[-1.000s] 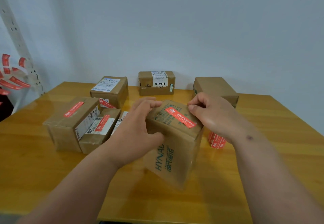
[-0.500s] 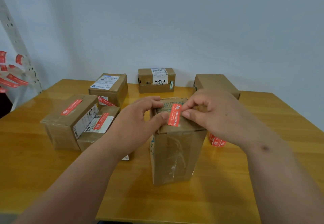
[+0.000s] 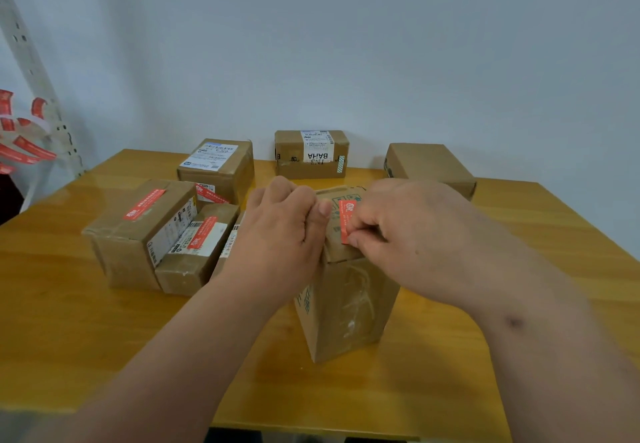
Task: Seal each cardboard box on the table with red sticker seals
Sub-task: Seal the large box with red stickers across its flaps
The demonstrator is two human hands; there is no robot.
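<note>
A tall cardboard box (image 3: 349, 307) stands upright in the middle of the wooden table (image 3: 69, 321). A red sticker seal (image 3: 346, 215) lies across its top. My left hand (image 3: 280, 234) grips the box's top left edge, thumb on the top face. My right hand (image 3: 401, 231) covers the right part of the top, and its fingertips press the seal's right edge. The right end of the seal is hidden under those fingers.
Left of the tall box sit two boxes with red seals (image 3: 143, 204) (image 3: 204, 231). Three more boxes stand at the back: (image 3: 218, 168), (image 3: 311, 155), (image 3: 429, 167). Strips of red seals (image 3: 20, 141) hang at the far left by a perforated rail.
The tall box was tilted and is now upright and turned, so the seal runs front to back. Both hands have closed in on its top, with the right fingertips over the seal.
</note>
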